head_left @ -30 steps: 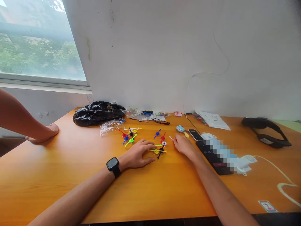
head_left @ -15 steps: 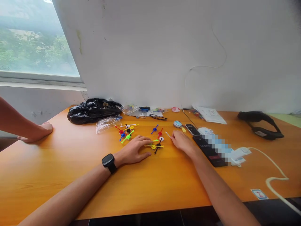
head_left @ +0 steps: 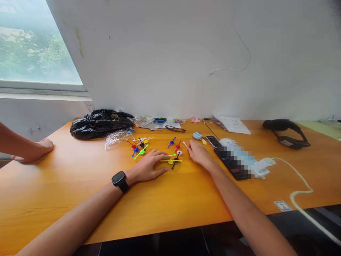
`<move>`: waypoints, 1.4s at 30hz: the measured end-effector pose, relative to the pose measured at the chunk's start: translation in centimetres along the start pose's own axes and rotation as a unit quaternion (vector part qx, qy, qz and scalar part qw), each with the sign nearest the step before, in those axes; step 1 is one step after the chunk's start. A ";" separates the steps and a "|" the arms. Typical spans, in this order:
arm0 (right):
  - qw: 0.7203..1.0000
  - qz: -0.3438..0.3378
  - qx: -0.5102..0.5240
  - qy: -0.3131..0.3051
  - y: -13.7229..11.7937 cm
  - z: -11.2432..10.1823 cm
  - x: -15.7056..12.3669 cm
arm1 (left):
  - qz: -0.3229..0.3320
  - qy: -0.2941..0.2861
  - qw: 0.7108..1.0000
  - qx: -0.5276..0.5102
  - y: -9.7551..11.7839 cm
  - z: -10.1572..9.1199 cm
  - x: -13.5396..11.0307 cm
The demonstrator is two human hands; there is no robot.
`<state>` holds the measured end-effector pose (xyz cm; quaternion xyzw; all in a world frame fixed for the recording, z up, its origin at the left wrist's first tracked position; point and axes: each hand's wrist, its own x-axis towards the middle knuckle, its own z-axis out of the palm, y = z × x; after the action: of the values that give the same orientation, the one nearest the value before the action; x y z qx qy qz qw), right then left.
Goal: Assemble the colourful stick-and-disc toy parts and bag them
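Observation:
My left hand (head_left: 149,165) lies palm down on the table with its fingers spread, a dark watch (head_left: 120,180) on its wrist. By its fingertips are a yellow arrow spinner (head_left: 170,161), a black arrow spinner (head_left: 176,161) and a green arrow, partly hidden by the fingers. In my right hand (head_left: 198,153) a white arrow (head_left: 185,145) is pinched, its tip pointing up and left. Between the hands and farther back lie a red arrow spinner (head_left: 177,146) and a blue one (head_left: 172,142). Several more coloured spinners (head_left: 140,151) cluster beyond my left hand.
A black plastic bag (head_left: 101,124) and clear wrap (head_left: 118,138) lie at the back left. Right of my right hand are a phone (head_left: 231,165), a power strip (head_left: 259,167) with a white cable, and black headphones (head_left: 287,133). Another person's hand (head_left: 44,147) rests at the table's left.
The whole view has shifted a little, so things appear farther left and higher. My left hand stays spread on the table; my right hand still pinches the white arrow.

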<state>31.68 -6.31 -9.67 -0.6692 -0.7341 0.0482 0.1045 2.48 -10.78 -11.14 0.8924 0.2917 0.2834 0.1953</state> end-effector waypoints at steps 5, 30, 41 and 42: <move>0.988 -0.032 0.133 0.069 -0.3 0.0 0.4 | 0.001 0.001 1.000 0.002 -0.1 0.0 -0.1; 0.901 -0.186 0.384 -0.082 0.4 -0.4 0.6 | 0.007 -0.003 1.000 0.011 -0.2 0.0 -0.2; 0.912 -0.191 0.352 -0.087 0.4 -1.0 0.5 | 0.070 -0.059 0.995 0.046 1.4 0.2 0.1; 0.912 -0.192 0.352 -0.087 0.4 -1.1 0.5 | 0.070 -0.057 0.995 0.041 1.5 0.1 0.1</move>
<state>32.28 -5.88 -8.66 -0.4287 -0.7899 0.3402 0.2765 3.24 -11.84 -10.46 0.9325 0.2284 0.2332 0.1547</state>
